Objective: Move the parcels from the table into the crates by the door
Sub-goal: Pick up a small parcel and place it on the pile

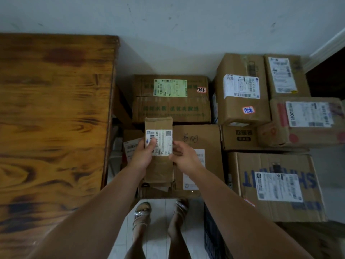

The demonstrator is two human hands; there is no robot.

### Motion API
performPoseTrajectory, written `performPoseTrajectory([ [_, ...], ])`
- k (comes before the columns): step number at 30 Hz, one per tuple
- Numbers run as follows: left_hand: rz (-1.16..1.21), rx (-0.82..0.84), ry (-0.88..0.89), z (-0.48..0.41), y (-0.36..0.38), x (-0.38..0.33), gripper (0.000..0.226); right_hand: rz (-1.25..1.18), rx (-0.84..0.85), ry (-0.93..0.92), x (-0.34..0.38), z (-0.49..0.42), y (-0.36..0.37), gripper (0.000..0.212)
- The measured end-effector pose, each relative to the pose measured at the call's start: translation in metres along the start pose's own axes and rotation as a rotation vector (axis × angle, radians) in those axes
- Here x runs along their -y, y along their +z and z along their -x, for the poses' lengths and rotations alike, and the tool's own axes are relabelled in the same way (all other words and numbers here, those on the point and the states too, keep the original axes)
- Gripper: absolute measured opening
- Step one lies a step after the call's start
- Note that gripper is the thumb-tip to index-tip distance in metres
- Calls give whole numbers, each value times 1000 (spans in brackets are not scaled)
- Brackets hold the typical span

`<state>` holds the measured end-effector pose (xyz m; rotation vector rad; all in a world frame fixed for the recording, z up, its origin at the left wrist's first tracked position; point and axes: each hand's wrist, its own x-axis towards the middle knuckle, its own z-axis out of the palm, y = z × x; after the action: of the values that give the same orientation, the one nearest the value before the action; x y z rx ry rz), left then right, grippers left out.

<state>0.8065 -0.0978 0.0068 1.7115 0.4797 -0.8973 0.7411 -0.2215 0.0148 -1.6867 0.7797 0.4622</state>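
A narrow brown cardboard parcel [158, 126] with a white shipping label is held out in front of me, above a pile of boxes on the floor. My left hand [142, 155] grips its left edge, thumb lying across the label. My right hand [183, 156] holds its right edge with curled fingers. The wooden table [54, 116] fills the left side of the view, and no parcels show on the part I can see. A dark plastic crate [211, 238] shows partly under my right forearm.
Several labelled cardboard boxes are stacked against the white wall: one with a green label [170, 98], a tall one [240, 90], a large one with blue lettering [276, 186]. A dark doorway [328, 75] opens at the right. My feet stand on white floor tiles [160, 217].
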Motion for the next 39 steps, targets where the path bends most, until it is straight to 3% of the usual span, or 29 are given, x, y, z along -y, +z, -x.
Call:
performPoseTrajectory([
  [9, -31, 5, -5, 4, -4, -2, 36, 57, -32, 34, -1, 6, 6, 44],
  [15, -89, -9, 30, 20, -9, -11, 35, 75, -73, 93, 10, 28, 2, 55],
  [19, -77, -53, 50, 44, -14, -25, 60, 18, -160, 95, 26, 54, -3, 53],
  [23, -109, 1, 142, 78, -29, -51, 57, -52, -311, 97, 48, 88, -3, 56],
  [27, -125, 74, 262, 115, -52, -78, 58, -195, -414, 46, 70, 122, 5, 50],
  [33, -48, 108, 401, 169, -100, -91, 53, -338, -426, -106, 105, 173, 27, 48],
  [39, 40, -65, 428, 203, -171, -70, 47, -293, -348, -242, 131, 209, 78, 45],
])
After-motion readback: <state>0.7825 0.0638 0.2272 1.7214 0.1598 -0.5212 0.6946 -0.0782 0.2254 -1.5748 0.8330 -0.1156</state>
